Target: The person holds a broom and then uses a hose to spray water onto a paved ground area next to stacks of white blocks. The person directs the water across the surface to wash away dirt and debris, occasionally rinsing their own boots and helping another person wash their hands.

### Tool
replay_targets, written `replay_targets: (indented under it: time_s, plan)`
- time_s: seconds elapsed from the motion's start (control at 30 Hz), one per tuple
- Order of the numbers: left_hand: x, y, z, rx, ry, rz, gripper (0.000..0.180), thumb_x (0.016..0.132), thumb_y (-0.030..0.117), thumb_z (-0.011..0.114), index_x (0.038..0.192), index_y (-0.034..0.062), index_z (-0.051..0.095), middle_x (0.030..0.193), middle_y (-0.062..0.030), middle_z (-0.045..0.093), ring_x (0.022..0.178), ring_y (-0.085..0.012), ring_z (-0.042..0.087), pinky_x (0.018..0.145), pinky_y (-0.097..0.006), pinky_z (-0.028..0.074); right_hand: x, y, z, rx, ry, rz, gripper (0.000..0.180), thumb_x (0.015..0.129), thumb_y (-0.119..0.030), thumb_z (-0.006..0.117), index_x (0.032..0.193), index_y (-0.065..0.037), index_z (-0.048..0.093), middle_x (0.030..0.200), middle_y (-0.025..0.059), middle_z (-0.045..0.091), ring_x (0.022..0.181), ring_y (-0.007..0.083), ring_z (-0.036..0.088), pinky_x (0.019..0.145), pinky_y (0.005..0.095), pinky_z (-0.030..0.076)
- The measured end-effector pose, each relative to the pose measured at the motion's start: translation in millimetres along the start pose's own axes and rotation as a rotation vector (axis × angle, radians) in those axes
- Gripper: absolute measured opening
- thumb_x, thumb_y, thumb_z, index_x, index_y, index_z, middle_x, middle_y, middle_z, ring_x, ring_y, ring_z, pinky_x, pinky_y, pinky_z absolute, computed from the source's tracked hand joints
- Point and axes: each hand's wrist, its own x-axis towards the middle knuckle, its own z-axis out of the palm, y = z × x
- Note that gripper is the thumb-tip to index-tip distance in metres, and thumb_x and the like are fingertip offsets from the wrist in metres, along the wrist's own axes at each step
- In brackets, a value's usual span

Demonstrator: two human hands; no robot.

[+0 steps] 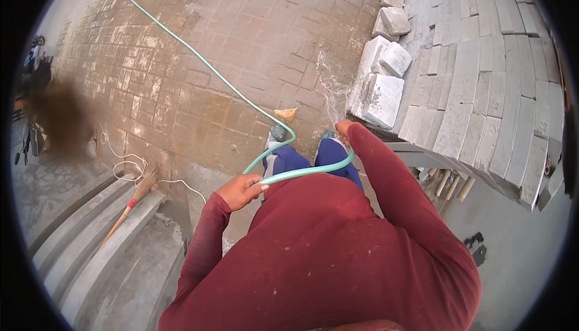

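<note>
A light green garden hose crosses in front of my body in a loop. My left hand is closed around it at my waist. The hose bends up on the right to my right hand, which grips its end; the fingers are partly hidden. A thin whitish spray of water shows just beyond that hand, over the wet paving beside the pale stone blocks. From my feet the rest of the hose runs away to the far left across the ground.
Stacked grey stone slabs fill the right side. Wet brick-patterned paving stretches ahead. At left, a broom lies on curved concrete steps, near a loose white cord. A tan scrap lies by my shoe. A dark blur covers part of the left.
</note>
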Motion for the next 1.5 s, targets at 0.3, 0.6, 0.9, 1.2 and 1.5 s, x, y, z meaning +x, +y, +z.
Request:
replay_targets:
  time_s: [0.3, 0.6, 0.9, 1.2, 1.5]
  plan:
    - [-7.2, 6.5, 153.4, -0.396, 0.229, 0.012, 0.027, 0.094, 0.031, 0.057, 0.085, 0.0046, 0.059, 0.063, 0.0030, 0.047, 0.056, -0.0070, 0.041, 0.051, -0.025, 0.034, 54.8, -10.9, 19.6, -0.879, -0.164, -0.269, 0.029, 0.082, -0.011, 0.045, 0.075, 0.008, 0.065, 0.071, 0.0224, 0.065, 0.060, 0.0324, 0.065, 0.053, 0.0421, 0.050]
    - [-30.9, -20.9, 287.8, -0.592, 0.471, -0.039, 0.024, 0.094, 0.028, 0.058, 0.085, 0.0054, 0.060, 0.066, 0.0039, 0.050, 0.059, -0.0060, 0.043, 0.054, -0.023, 0.035, 29.8, 7.0, 93.5, -1.256, -0.362, -0.468, 0.041, 0.084, -0.024, 0.040, 0.074, 0.006, 0.065, 0.068, 0.0210, 0.063, 0.056, 0.0322, 0.062, 0.054, 0.0417, 0.048]
    - [-71.0, -79.1, 345.7, -0.628, 0.733, -0.082, 0.028, 0.092, 0.031, 0.060, 0.082, 0.0046, 0.059, 0.064, 0.0018, 0.051, 0.059, -0.0077, 0.044, 0.055, -0.026, 0.037, -4.9, -29.2, 176.6, -0.747, -0.287, -0.323, 0.031, 0.086, -0.024, 0.040, 0.077, 0.000, 0.058, 0.059, 0.0141, 0.053, 0.046, 0.0264, 0.050, 0.044, 0.0425, 0.038]
    - [-77.5, -144.6, 380.0, -0.880, 0.914, 0.024, 0.021, 0.092, 0.026, 0.060, 0.085, 0.0057, 0.060, 0.064, 0.0026, 0.051, 0.057, -0.0064, 0.046, 0.052, -0.023, 0.038, -58.9, -72.2, 258.2, -1.096, -0.272, -0.593, 0.035, 0.089, -0.028, 0.040, 0.075, 0.000, 0.057, 0.062, 0.0142, 0.055, 0.047, 0.0246, 0.051, 0.043, 0.0411, 0.039]
    - [-72.4, -164.1, 390.1, -0.982, 0.905, 0.052, 0.020, 0.092, 0.025, 0.060, 0.086, 0.0064, 0.060, 0.063, 0.0035, 0.049, 0.053, -0.0056, 0.043, 0.049, -0.022, 0.034, -91.0, -92.3, 289.7, -1.125, -0.249, -0.602, 0.039, 0.088, -0.031, 0.042, 0.078, 0.003, 0.059, 0.064, 0.0159, 0.056, 0.047, 0.0263, 0.053, 0.043, 0.0421, 0.042]
